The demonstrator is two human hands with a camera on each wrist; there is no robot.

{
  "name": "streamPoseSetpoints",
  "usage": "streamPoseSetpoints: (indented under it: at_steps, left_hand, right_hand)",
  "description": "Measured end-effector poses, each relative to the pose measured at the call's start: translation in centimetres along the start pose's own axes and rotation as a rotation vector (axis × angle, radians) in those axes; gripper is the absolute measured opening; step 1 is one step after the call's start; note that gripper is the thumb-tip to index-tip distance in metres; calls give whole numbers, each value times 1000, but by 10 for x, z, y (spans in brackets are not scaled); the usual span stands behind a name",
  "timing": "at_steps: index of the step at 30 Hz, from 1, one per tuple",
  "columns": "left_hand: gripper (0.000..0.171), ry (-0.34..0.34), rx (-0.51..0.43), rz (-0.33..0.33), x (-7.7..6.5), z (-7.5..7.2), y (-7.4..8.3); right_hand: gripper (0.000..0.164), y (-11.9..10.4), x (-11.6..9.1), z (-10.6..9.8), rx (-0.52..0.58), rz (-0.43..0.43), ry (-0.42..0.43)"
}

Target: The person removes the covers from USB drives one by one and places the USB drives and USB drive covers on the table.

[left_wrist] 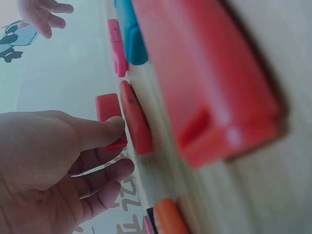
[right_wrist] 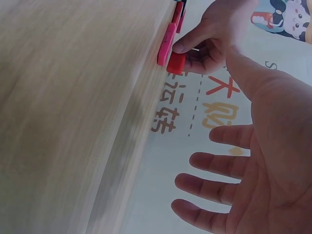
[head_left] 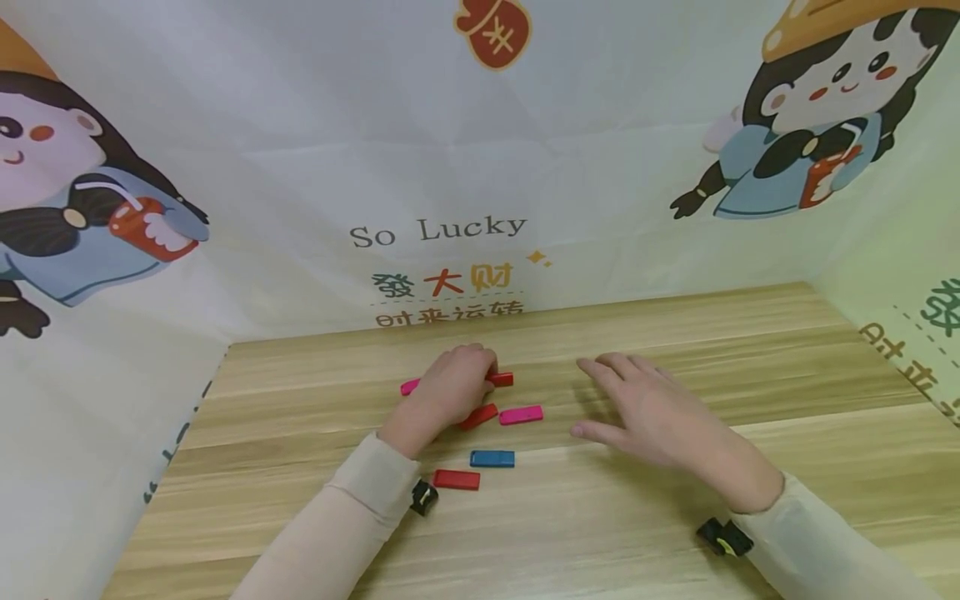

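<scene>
My left hand [head_left: 453,385] pinches a small red USB stick [head_left: 504,379] at the far part of the table. In the left wrist view, the thumb lies across that stick [left_wrist: 107,105], with fingers behind it. Close beneath the hand lies another red stick [head_left: 480,415], partly covered by the wrist. A pink stick [head_left: 521,414] sits just right of it. My right hand [head_left: 645,408] hovers over the table to the right, fingers spread and holding nothing.
Nearer the front lie a blue stick [head_left: 492,459] and a red stick [head_left: 457,480]. Another pink stick [head_left: 409,387] shows left of the left hand. An orange piece [left_wrist: 168,217] appears in the left wrist view. A printed white cloth [head_left: 600,167] stands behind the wooden table [head_left: 600,533].
</scene>
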State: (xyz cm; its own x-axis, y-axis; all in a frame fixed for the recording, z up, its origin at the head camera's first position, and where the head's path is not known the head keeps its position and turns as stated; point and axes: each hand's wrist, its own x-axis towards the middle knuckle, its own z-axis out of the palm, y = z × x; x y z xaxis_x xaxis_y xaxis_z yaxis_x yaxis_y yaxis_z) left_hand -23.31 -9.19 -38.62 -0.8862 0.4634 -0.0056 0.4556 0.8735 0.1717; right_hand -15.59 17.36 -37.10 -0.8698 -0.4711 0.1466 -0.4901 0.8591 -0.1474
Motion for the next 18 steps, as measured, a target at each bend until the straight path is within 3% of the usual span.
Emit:
streamPoseSetpoints:
  at_steps: [10, 18]
  left_hand:
    - [8, 57, 3, 12, -8, -6, 3]
    - [11, 97, -54, 8, -19, -12, 10]
  right_hand:
    - [88, -3, 7, -2, -1, -28, 34]
    - [86, -2, 16, 0, -7, -67, 71]
